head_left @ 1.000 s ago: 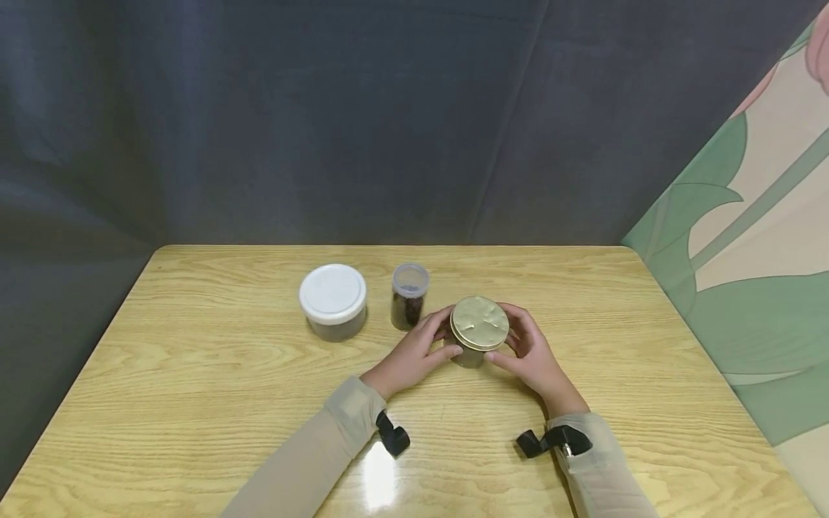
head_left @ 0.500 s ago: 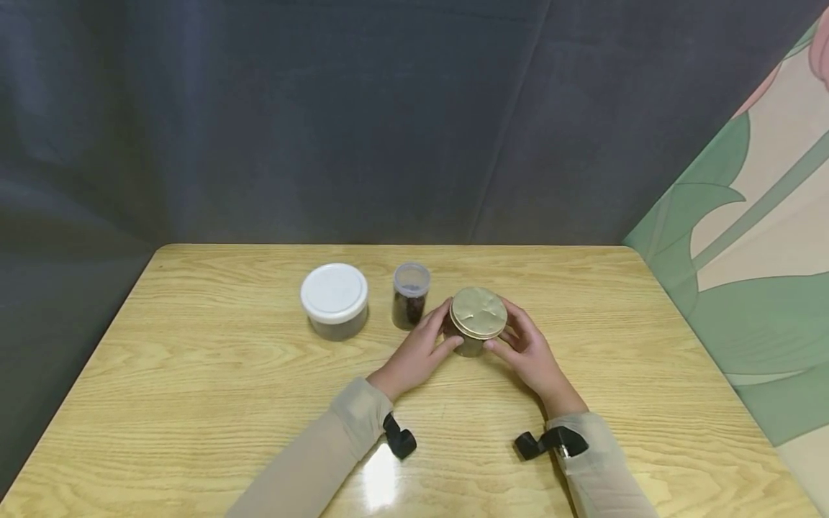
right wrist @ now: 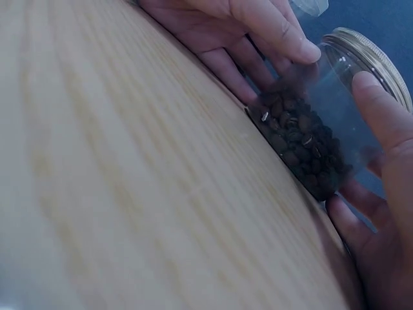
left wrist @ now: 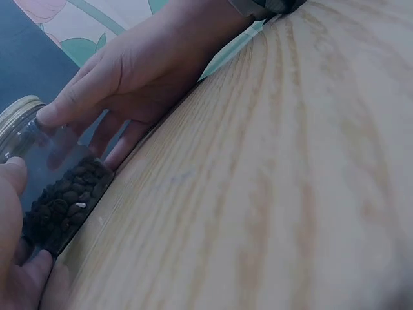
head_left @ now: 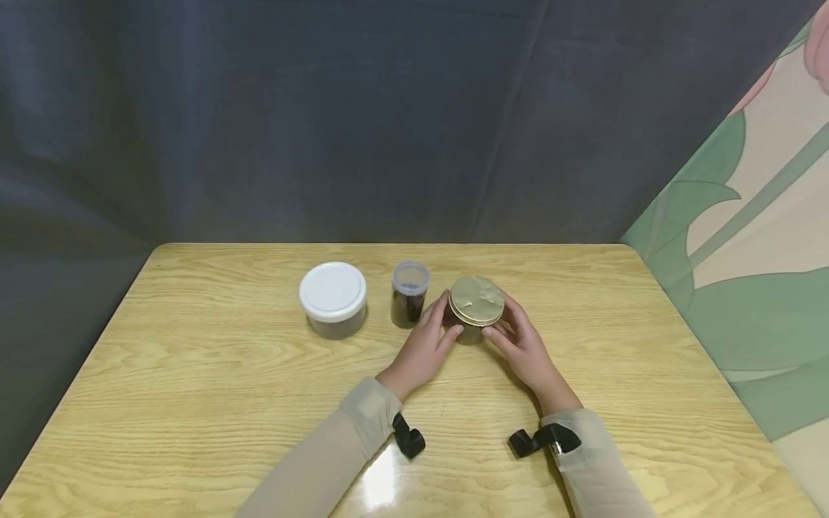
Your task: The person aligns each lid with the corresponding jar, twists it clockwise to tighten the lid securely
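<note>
A clear jar [head_left: 471, 334] with a gold screw lid [head_left: 477, 300] stands upright on the table, right of the other containers. Dark coffee beans [right wrist: 303, 142] fill its lower part in the right wrist view. My left hand [head_left: 421, 352] holds the jar from the left, thumb at the front and fingers round the side. From the right, my right hand [head_left: 527, 352] grips it the same way, its thumb also on the front wall. The jar's base sits at the wood in both wrist views. The far fingers are partly hidden behind the jar.
Just left of the jar stands a slim clear container [head_left: 409, 295] with dark contents and a translucent lid. Farther left is a wider tub [head_left: 333, 302] with a white lid. A dark curtain [head_left: 388, 122] hangs behind the wooden table [head_left: 227, 403].
Both hands have moved the lidded jar away from me, toward the back of the table and slightly left. The slim container and the white-lidded tub stay where they were.
</note>
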A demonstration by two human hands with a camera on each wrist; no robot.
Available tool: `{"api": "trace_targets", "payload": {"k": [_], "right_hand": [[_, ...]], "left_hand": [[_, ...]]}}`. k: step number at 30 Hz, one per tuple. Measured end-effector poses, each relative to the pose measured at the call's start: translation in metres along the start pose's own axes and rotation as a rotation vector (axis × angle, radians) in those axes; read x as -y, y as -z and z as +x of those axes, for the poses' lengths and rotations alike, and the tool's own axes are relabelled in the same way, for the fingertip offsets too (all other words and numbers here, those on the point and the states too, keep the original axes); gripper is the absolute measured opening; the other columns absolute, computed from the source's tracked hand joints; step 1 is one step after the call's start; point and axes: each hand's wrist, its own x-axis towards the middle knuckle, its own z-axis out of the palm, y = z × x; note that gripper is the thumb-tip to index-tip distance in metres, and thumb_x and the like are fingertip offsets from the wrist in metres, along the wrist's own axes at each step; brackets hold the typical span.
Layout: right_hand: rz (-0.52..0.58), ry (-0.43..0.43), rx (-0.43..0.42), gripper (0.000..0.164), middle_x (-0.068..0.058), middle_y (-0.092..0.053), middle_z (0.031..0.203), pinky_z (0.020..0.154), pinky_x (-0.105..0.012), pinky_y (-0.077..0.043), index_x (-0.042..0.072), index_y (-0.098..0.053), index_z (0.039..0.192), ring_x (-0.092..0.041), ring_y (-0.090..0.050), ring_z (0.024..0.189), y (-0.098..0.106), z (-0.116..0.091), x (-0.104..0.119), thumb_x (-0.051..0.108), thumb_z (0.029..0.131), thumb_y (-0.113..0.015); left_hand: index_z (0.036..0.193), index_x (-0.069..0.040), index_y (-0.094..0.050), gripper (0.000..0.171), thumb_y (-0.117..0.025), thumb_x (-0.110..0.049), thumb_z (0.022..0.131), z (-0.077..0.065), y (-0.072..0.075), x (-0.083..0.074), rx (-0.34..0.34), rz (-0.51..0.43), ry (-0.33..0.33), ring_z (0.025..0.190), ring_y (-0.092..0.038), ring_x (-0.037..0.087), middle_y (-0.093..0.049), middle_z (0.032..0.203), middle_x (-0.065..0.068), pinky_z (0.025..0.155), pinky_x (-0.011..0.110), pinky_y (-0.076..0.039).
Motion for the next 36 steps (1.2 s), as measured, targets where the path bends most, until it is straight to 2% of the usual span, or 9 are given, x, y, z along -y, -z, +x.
{"api": "trace_targets", "payload": {"k": [6,8,14,22,36], "right_hand": [[0.01,-0.033,0.007,0.068,-0.023,-0.034,0.158,0.109,-0.017,-0.039,0.001,-0.029,0.157,-0.038,-0.036,0.143,-0.003,0.008,0.0,-0.006,0.097,-0.061],[0.005,-0.043,0.013,0.068,-0.023,-0.033,0.159,0.11,-0.017,-0.038,0.001,-0.029,0.157,-0.042,-0.035,0.144,-0.003,0.011,0.0,-0.005,0.098,-0.061],[-0.019,-0.078,0.017,0.067,-0.021,-0.034,0.159,0.11,-0.016,-0.037,0.004,-0.028,0.158,-0.04,-0.035,0.144,0.001,0.014,-0.002,-0.001,0.099,-0.061],[-0.008,-0.073,0.01,0.07,-0.022,-0.034,0.159,0.11,-0.016,-0.038,0.005,-0.028,0.159,-0.041,-0.035,0.144,0.001,0.016,-0.004,-0.002,0.098,-0.062],[0.022,-0.089,-0.002,0.071,-0.021,-0.036,0.157,0.11,-0.019,-0.04,0.005,-0.029,0.159,-0.039,-0.037,0.143,0.0,0.015,-0.003,-0.004,0.097,-0.063]], "left_hand": [[0.16,0.003,-0.018,0.067,-0.05,-0.026,0.108,0.002,0.002,-0.002,-0.036,0.025,0.032,0.138,-0.046,0.034,-0.031,0.16,0.023,0.116,0.044,-0.039],[0.16,0.002,-0.017,0.067,-0.05,-0.026,0.108,0.002,0.002,-0.004,-0.042,0.025,0.049,0.138,-0.046,0.035,-0.03,0.16,0.023,0.115,0.045,-0.039],[0.161,0.001,-0.014,0.068,-0.048,-0.028,0.109,0.006,-0.002,-0.006,-0.043,0.029,0.093,0.142,-0.041,0.038,-0.025,0.162,0.023,0.117,0.046,-0.037],[0.16,0.004,-0.016,0.062,-0.043,-0.022,0.11,0.009,-0.008,-0.006,-0.079,0.092,0.103,0.143,-0.038,0.037,-0.027,0.161,0.024,0.117,0.046,-0.036],[0.158,0.007,-0.018,0.06,-0.042,-0.019,0.11,0.008,-0.009,-0.008,-0.096,0.102,0.098,0.143,-0.038,0.038,-0.029,0.16,0.026,0.117,0.046,-0.036]]}}
